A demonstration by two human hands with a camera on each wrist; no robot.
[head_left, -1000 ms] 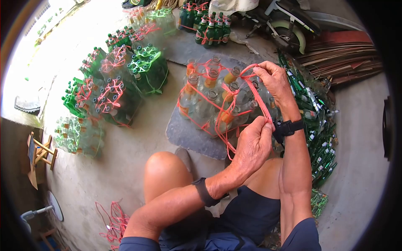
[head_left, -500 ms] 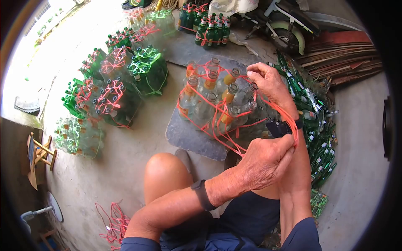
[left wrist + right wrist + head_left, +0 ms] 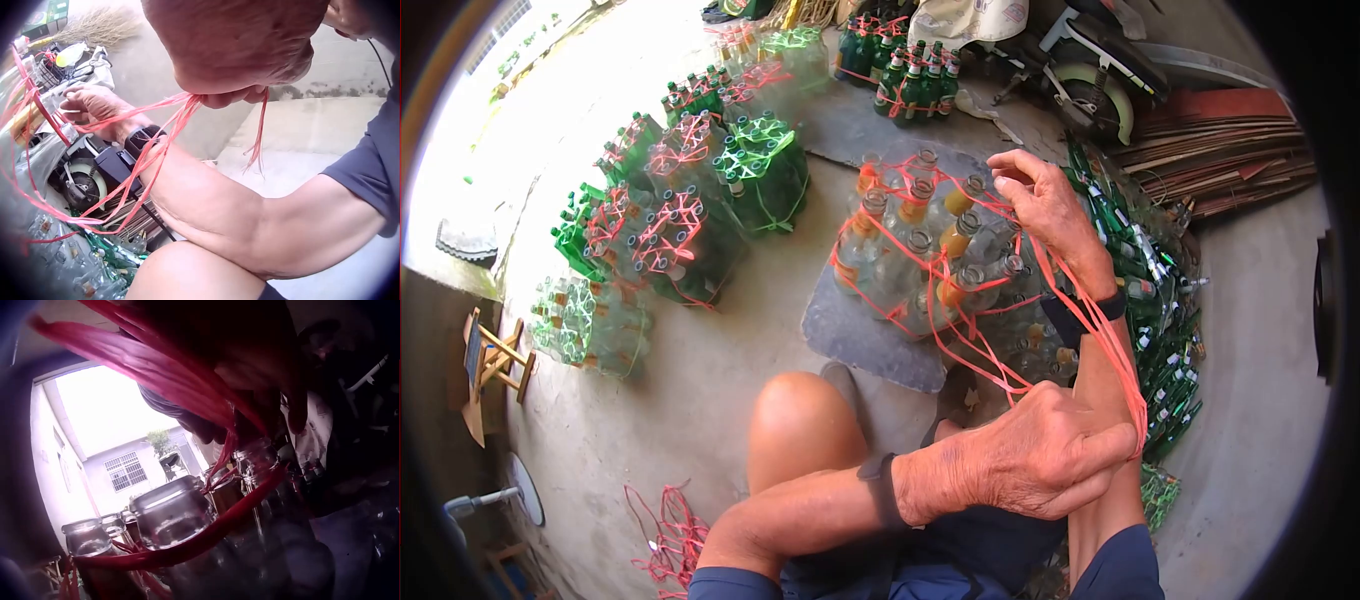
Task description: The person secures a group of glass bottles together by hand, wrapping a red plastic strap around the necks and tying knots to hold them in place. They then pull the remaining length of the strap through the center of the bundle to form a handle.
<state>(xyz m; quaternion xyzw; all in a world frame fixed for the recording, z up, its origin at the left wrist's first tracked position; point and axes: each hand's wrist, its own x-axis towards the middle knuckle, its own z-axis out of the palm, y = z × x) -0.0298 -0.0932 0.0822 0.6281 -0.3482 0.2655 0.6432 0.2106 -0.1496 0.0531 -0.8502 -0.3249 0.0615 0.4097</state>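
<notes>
My left hand [image 3: 1040, 455], low at the right, grips several strands of red twine [image 3: 1112, 350]; in the left wrist view the fist [image 3: 244, 56] has a short loose end below it. The strands run across the right forearm to a group of clear glass bottles [image 3: 890, 260], whose necks are wound with red twine. My right hand [image 3: 1050, 205] is held at the far right side of the bottle tops, fingers bent and parted from the thumb, twine passing beneath it. Bottle mouths [image 3: 172, 512] and a red strand [image 3: 206, 540] show close in the right wrist view.
The bottles stand on a dark slab [image 3: 860, 350]. Tied bottle bundles [image 3: 760, 175] fill the left side. Loose green bottles [image 3: 1165, 350] lie on the right, near a wheeled vehicle [image 3: 1100, 95] and stacked boards [image 3: 1210, 150]. Red twine [image 3: 670, 535] lies on the floor, lower left.
My left hand has moved down and to the right, drawing the strands out longer across the right forearm. The right hand has let go of the loop it pinched and its fingers have parted.
</notes>
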